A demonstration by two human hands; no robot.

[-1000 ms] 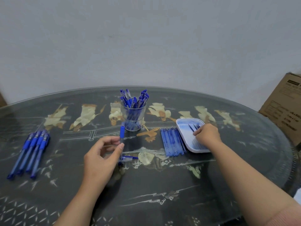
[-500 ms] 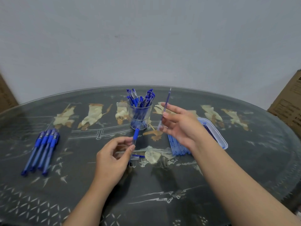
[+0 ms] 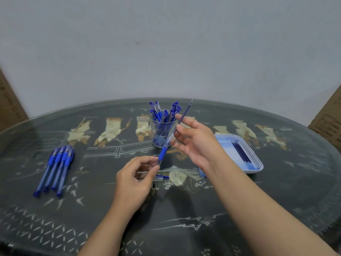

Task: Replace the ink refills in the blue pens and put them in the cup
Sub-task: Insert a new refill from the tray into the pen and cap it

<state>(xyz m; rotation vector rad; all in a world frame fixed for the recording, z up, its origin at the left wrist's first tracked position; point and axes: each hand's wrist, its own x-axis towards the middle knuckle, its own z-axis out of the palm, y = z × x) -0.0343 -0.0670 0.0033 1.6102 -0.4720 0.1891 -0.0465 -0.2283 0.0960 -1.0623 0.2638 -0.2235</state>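
Several blue pens lie side by side at the left of the frame on the dark patterned table, well apart from everything else. They appear to wait for their turn.

Near the lower middle, the left hand pinches a pen barrel between thumb and fingertips at its clear part, with the blue rubber grip pointing up and to the right. Just below this hand a small clear and blue pen part lies on the table.

Behind the barrel, in the middle of the frame, stands the clear cup, already holding many pens.

To the right of the cup, the right hand pinches a thin refill between thumb and forefinger, the other fingers spread loosely. The refill slants from upper right down to the open end of the barrel; whether it is already inside, one cannot tell.

At the right is a white tray with a few dark refills in it.

The refill is probably very light and a little flexible, so it may bend if pushed from its far end. It seems better to hold it near the middle and guide it straight. The barrel is smooth plastic and may slip; the rubber grip would give a firmer hold.
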